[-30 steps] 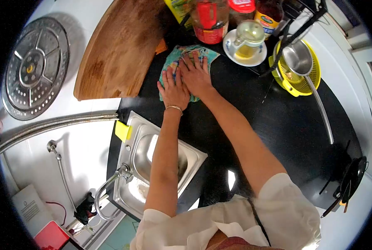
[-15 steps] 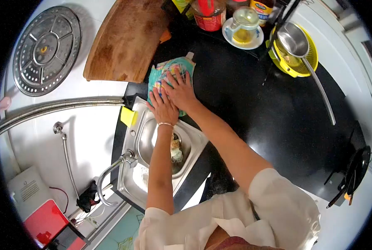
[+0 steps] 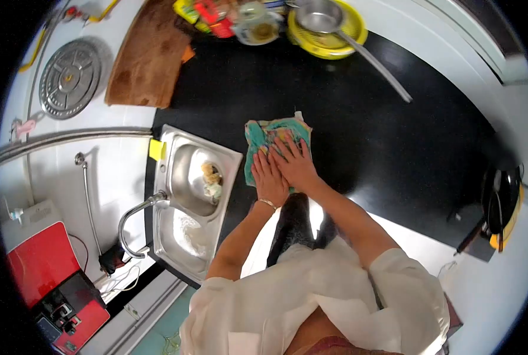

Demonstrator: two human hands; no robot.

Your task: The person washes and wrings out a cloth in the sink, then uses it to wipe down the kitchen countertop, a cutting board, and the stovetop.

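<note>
A teal patterned cloth (image 3: 277, 126) lies spread on the black countertop (image 3: 388, 142), close to its front edge. My left hand (image 3: 270, 179) rests flat on the cloth's lower left part, fingers stretched forward. Beside it, my right hand (image 3: 295, 164) presses flat on the cloth's right part with fingers slightly spread. The two hands touch along their inner sides. Neither is wrapped round the cloth; both palms face down, and what lies beneath them is hidden.
To the left is a steel double sink (image 3: 200, 208) with a faucet (image 3: 135, 214) and a yellowish and pale clump (image 3: 211, 177) in one basin. Behind stand a wooden board (image 3: 141, 62), jars, and a yellow basket (image 3: 329, 48) holding a steel pot (image 3: 320, 16). A black pan (image 3: 502, 198) is at right.
Both hands and the cloth have moved right and back toward my body, away from the sink's far corner. The camera view has shifted too, uncovering the sink basins.
</note>
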